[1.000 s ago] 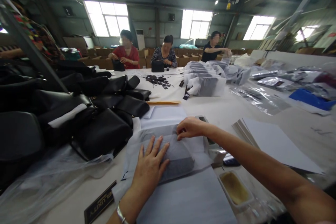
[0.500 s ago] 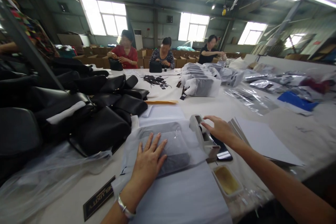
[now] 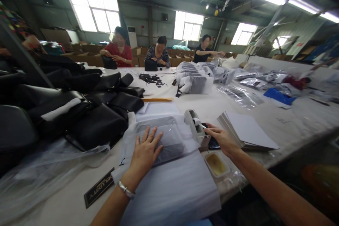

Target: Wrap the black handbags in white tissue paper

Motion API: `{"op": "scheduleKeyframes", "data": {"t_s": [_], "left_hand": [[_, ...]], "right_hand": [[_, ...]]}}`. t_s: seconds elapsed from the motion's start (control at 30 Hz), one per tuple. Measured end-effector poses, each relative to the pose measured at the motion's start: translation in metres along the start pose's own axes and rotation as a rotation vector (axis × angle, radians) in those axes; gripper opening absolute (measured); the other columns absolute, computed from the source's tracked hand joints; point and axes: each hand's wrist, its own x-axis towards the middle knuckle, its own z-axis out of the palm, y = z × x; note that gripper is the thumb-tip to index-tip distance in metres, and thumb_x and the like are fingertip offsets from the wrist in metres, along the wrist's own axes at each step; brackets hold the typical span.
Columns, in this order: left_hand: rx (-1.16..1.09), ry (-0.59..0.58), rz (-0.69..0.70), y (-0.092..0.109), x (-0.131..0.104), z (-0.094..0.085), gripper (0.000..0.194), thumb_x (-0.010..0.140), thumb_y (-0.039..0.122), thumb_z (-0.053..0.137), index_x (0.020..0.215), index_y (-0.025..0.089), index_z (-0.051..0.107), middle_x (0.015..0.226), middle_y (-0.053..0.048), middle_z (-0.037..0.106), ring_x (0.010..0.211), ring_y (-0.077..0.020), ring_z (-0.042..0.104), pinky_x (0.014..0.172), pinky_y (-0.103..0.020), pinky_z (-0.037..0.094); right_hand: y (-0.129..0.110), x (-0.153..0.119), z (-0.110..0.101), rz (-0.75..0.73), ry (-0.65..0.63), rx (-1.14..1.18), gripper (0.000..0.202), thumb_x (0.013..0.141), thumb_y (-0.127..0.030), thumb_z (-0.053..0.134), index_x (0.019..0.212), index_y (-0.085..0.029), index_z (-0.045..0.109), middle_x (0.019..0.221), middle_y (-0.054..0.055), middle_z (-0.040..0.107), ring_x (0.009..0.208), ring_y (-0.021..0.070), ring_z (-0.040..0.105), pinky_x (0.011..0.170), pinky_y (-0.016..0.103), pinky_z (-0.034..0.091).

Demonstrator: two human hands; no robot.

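Observation:
My left hand [image 3: 145,150] lies flat with fingers spread on a dark bag [image 3: 171,141] wrapped in white translucent tissue paper [image 3: 125,141]. To its right stands a grey tape dispenser [image 3: 191,117]. Beside the dispenser my right hand [image 3: 221,139] pinches the end of a strip of adhesive tape [image 3: 203,126] coming off the roll. Partly hidden under my right hand is a dark phone [image 3: 213,143]. More white tissue sheets [image 3: 174,187] lie under and in front of the wrapped bag.
Black handbags [image 3: 97,123] are heaped at left, beside clear plastic film [image 3: 53,173] and a black card [image 3: 99,188]. A yellowish sponge tray [image 3: 216,164] and white boards [image 3: 250,129] lie at right. Wrapped bags [image 3: 197,84] stand farther back; several people work across the table.
My right hand has moved from the roll towards the dispenser's near end, drawing out tape. My left hand stays on the wrapped bag. The camera view has turned slightly right.

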Motion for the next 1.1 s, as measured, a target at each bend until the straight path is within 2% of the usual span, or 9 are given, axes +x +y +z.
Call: {"op": "scheduleKeyframes", "data": {"t_s": [0.1, 0.2, 0.3, 0.4, 0.57, 0.73, 0.87, 1.0, 1.1], "left_hand": [[0.005, -0.011, -0.001, 0.0, 0.0, 0.0, 0.048, 0.096, 0.036, 0.051, 0.144, 0.033, 0.045, 0.157, -0.003, 0.035, 0.146, -0.0327, 0.027, 0.107, -0.063, 0.037], [0.012, -0.012, -0.004, 0.001, 0.0, -0.001, 0.047, 0.096, 0.036, 0.05, 0.143, 0.033, 0.045, 0.157, -0.003, 0.035, 0.146, -0.0328, 0.027, 0.106, -0.064, 0.038], [0.016, -0.011, -0.003, 0.001, 0.0, -0.001, 0.047, 0.096, 0.035, 0.05, 0.143, 0.032, 0.046, 0.157, -0.002, 0.035, 0.146, -0.033, 0.027, 0.106, -0.063, 0.038], [0.014, -0.01, 0.004, 0.001, 0.0, -0.001, 0.047, 0.096, 0.035, 0.051, 0.143, 0.032, 0.046, 0.157, -0.002, 0.034, 0.146, -0.0331, 0.028, 0.107, -0.062, 0.037], [0.004, -0.01, -0.004, 0.001, -0.001, -0.003, 0.047, 0.096, 0.036, 0.052, 0.143, 0.032, 0.047, 0.157, -0.002, 0.035, 0.146, -0.0323, 0.028, 0.108, -0.061, 0.037], [-0.013, -0.015, -0.008, 0.001, 0.0, -0.003, 0.047, 0.096, 0.036, 0.051, 0.143, 0.032, 0.047, 0.157, -0.002, 0.035, 0.146, -0.0326, 0.027, 0.108, -0.061, 0.036], [-0.049, -0.006, -0.005, 0.0, 0.001, -0.003, 0.046, 0.096, 0.036, 0.051, 0.142, 0.033, 0.048, 0.157, -0.003, 0.036, 0.146, -0.0325, 0.027, 0.11, -0.061, 0.034], [-0.133, -0.027, -0.003, -0.006, 0.003, -0.005, 0.052, 0.095, 0.04, 0.052, 0.146, 0.032, 0.042, 0.156, -0.005, 0.037, 0.147, -0.0322, 0.025, 0.111, -0.061, 0.033], [-0.237, -0.034, -0.02, -0.016, 0.005, -0.007, 0.059, 0.097, 0.038, 0.048, 0.152, 0.029, 0.029, 0.156, -0.007, 0.037, 0.146, -0.0289, 0.028, 0.111, -0.058, 0.035]], "right_hand": [[-0.005, -0.019, -0.003, -0.1, 0.061, 0.022, 0.031, 0.065, -0.047, 0.083, 0.083, -0.021, 0.079, 0.139, 0.008, 0.058, 0.129, 0.0292, 0.052, 0.111, 0.04, 0.038], [-0.001, -0.04, -0.009, -0.079, 0.043, 0.042, 0.035, 0.069, -0.047, 0.081, 0.092, -0.021, 0.079, 0.131, 0.009, 0.064, 0.125, 0.0288, 0.056, 0.108, 0.042, 0.042], [0.01, -0.056, -0.014, 0.064, -0.005, 0.109, 0.039, 0.069, -0.05, 0.08, 0.092, -0.018, 0.078, 0.109, 0.012, 0.074, 0.108, 0.0287, 0.067, 0.097, 0.042, 0.054], [0.022, -0.062, -0.017, 0.175, -0.029, 0.145, 0.037, 0.068, -0.049, 0.082, 0.087, -0.017, 0.078, 0.092, 0.012, 0.076, 0.087, 0.0251, 0.073, 0.081, 0.037, 0.061], [0.036, -0.048, -0.022, 0.165, -0.042, -0.019, 0.037, 0.065, -0.05, 0.082, 0.083, -0.017, 0.078, 0.076, 0.007, 0.074, 0.057, 0.0149, 0.065, 0.059, 0.029, 0.06], [0.033, -0.031, -0.035, -0.114, -0.023, -0.536, 0.032, 0.077, -0.05, 0.068, 0.084, -0.02, 0.078, 0.072, 0.005, 0.074, 0.053, 0.0185, 0.064, 0.058, 0.034, 0.056], [0.02, -0.032, -0.056, -0.508, -0.026, -0.976, 0.024, 0.086, -0.034, 0.056, 0.093, -0.025, 0.077, 0.089, 0.007, 0.076, 0.077, 0.0253, 0.07, 0.071, 0.037, 0.055], [-0.01, -0.039, -0.067, -0.795, -0.152, -1.136, 0.034, 0.088, -0.017, 0.047, 0.108, -0.025, 0.074, 0.103, 0.009, 0.075, 0.092, 0.0241, 0.069, 0.082, 0.036, 0.054], [-0.039, -0.039, -0.054, -0.896, -0.298, -1.13, 0.033, 0.093, -0.021, 0.045, 0.11, -0.027, 0.073, 0.105, 0.007, 0.075, 0.093, 0.0214, 0.068, 0.084, 0.035, 0.054]]}}
